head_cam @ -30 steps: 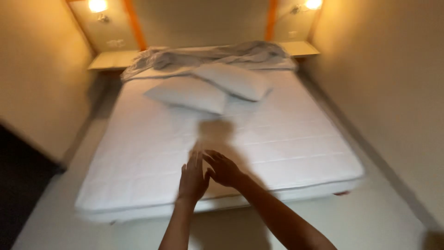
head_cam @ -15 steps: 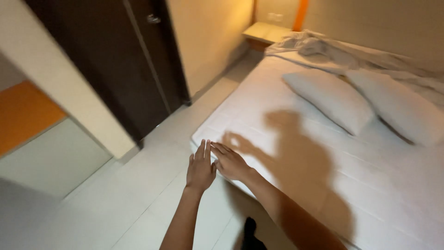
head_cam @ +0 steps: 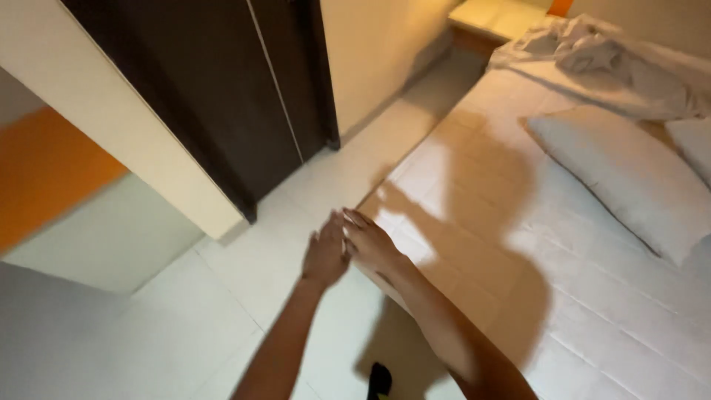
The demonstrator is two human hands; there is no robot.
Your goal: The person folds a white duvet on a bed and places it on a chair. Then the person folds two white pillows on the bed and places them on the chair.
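1. My left hand (head_cam: 326, 255) and right hand (head_cam: 370, 246) were held out together in the middle of the frame, touching side by side, just over the near corner of the bare mattress (head_cam: 518, 244).
2. My fingers (head_cam: 354, 219) lay loosely extended and close together, not clenched; they gripped nothing, and each hand rested only against the other.
3. I could not tell whether my fingertips actually met the mattress corner or hung just above it.
4. The mattress ran from the centre to the right edge of the frame, white and quilted, with my shadow (head_cam: 489, 170) cast across it.
5. A white pillow (head_cam: 622, 178) lay on the mattress at the right, well apart from my hands, and a second one showed partly at the far right edge.
6. A crumpled sheet (head_cam: 600, 59) was heaped at the upper right, at the head of the bed.
7. A dark door (head_cam: 222, 96) filled the upper left, with pale floor tiles (head_cam: 222, 296) below it.
8. A small bedside shelf (head_cam: 496, 16) sat at the top, beside the sheet.
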